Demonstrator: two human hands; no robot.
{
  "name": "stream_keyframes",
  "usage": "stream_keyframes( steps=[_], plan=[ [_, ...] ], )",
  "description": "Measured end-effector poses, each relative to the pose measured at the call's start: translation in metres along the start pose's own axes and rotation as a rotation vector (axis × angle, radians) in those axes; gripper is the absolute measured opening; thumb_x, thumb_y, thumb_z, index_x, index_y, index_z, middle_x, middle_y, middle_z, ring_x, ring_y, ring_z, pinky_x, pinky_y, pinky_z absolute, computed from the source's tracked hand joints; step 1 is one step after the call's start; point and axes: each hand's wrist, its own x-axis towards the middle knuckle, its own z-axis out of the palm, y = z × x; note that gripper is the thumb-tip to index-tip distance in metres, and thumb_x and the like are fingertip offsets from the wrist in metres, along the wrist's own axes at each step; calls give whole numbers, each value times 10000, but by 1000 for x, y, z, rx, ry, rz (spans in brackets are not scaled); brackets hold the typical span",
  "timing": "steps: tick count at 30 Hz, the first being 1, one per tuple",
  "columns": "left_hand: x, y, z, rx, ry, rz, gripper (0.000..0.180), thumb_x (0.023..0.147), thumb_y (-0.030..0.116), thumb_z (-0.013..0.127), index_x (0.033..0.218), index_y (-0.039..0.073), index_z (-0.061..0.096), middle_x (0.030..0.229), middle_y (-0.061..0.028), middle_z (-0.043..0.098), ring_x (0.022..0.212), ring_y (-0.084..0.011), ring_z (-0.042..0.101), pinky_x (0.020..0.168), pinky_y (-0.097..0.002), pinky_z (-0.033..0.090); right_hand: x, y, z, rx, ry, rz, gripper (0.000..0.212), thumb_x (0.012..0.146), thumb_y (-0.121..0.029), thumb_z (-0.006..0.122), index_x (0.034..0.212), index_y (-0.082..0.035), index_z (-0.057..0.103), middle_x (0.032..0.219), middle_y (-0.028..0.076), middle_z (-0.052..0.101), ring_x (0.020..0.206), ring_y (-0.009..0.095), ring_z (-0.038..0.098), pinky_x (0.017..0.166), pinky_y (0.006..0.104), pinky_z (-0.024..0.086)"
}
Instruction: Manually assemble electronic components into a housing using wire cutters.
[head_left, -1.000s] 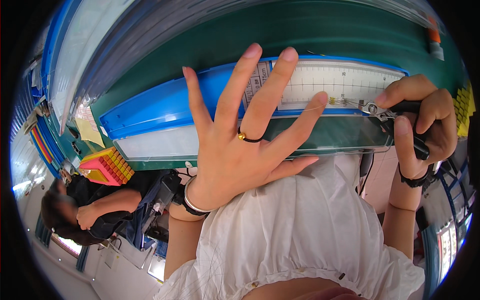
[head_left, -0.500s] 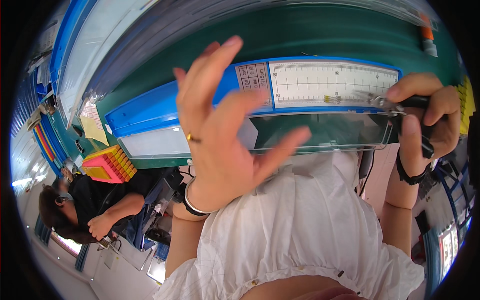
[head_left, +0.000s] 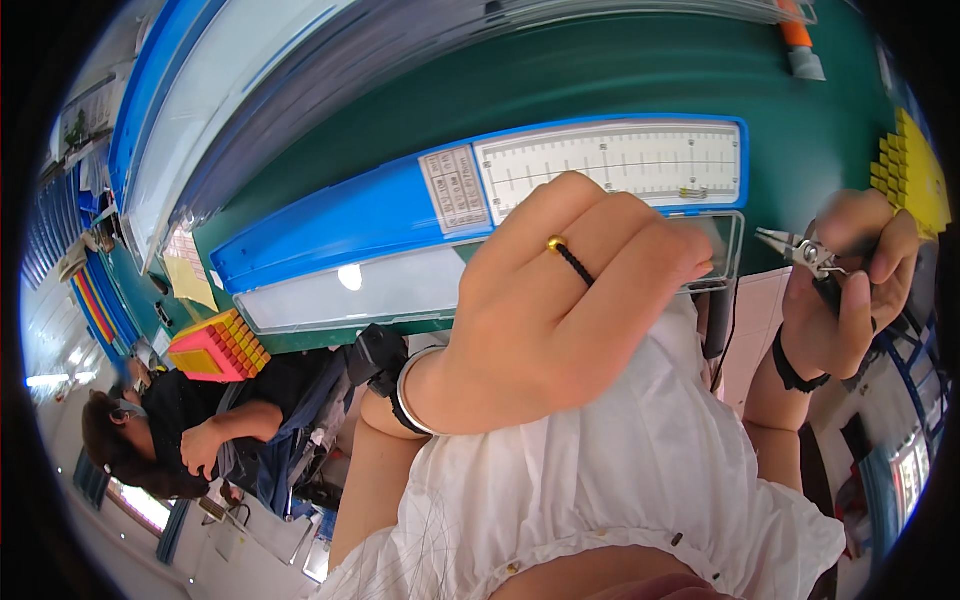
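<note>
My left hand [head_left: 555, 310], with a black cord ring and a white bracelet, is closed above the near edge of a long blue case [head_left: 330, 225]. Its fingertips press together over the case's clear lid [head_left: 733, 250]; anything between them is hidden. To the right, my right hand [head_left: 860, 300] grips small pliers [head_left: 808, 252], their silver jaws pointing left, apart from the case. Inside the case's right part lies a white scale sheet [head_left: 640, 150] with ruled marks. A few tiny yellowish pieces [head_left: 692, 194] rest near the sheet's lower right edge.
A green work surface [head_left: 560, 70] lies beneath the case. Stacked clear-and-blue cases [head_left: 270, 70] stand behind it. An orange-handled tool [head_left: 797, 40] is at the back right. Yellow block racks stand at right [head_left: 910, 170] and left [head_left: 220, 345]. Another person [head_left: 170, 430] sits at left.
My left hand has gone from spread to closed, moving right and down over the lid. My right hand has drawn the pliers off the scale sheet. The case appears shifted left in view.
</note>
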Motion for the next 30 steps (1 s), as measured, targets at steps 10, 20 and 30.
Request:
stream_keyframes(
  steps=[10,20,30],
  plan=[
    [6,-2,5,142,-81,-59,158,773,-18,770,862,89,694,692,0,618,653,-201,532,643,-330,397,-10,1,6,50,30,59,390,852,-180,744,935,-103,371,945,246,623,731,181,548,610,241,500],
    [6,-3,-9,100,-162,-191,105,749,26,669,789,97,602,585,-1,421,643,-187,377,654,-328,317,-8,4,7,75,-5,88,387,859,-159,737,943,-100,365,959,249,627,800,196,580,729,276,512],
    [4,-6,-4,-82,-162,-71,77,805,27,665,846,90,648,658,7,535,648,-165,389,689,-316,323,-7,2,17,90,14,109,403,850,-175,756,934,-113,367,946,219,640,819,200,585,762,274,481]
  ],
)
